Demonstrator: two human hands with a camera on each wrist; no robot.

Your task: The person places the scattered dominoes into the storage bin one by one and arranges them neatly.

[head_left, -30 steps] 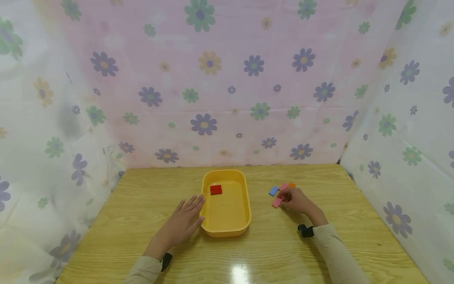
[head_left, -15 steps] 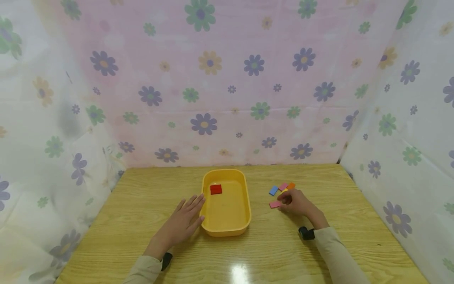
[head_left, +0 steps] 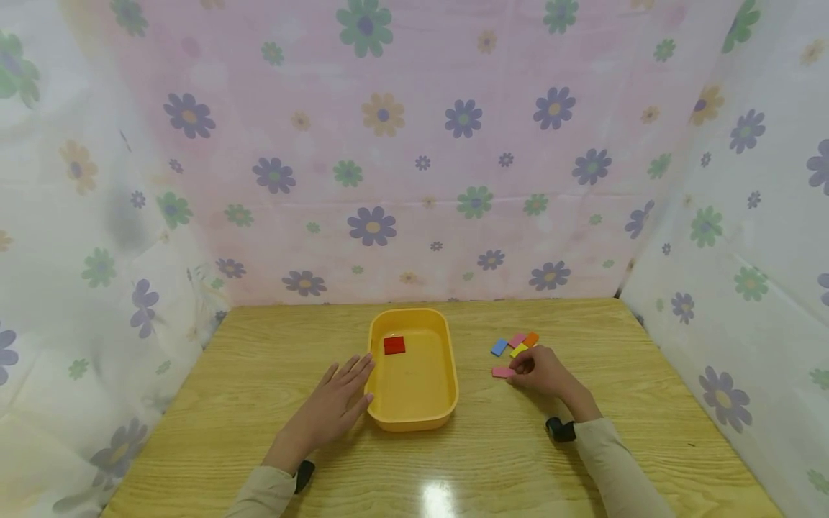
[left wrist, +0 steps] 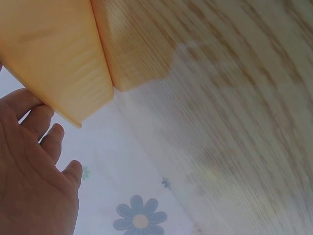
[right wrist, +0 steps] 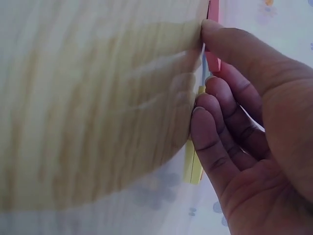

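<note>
My left hand (head_left: 330,410) lies flat with fingers straight against the yellow tray's (head_left: 414,417) left wall. To the tray's right, my right hand (head_left: 542,372) curls, fingertips touching the pink tile (head_left: 501,373) flat on the table (head_left: 505,460).

Both arms in long beige sleeves, loose at cuffs. Small black cam unit strapped at each wrist, right one (head_left: 560,429) on top, left one (head_left: 304,475) at cuff edge. Left hand (head_left: 337,403) & right hand (head_left: 542,370) bare, no rings.
</note>
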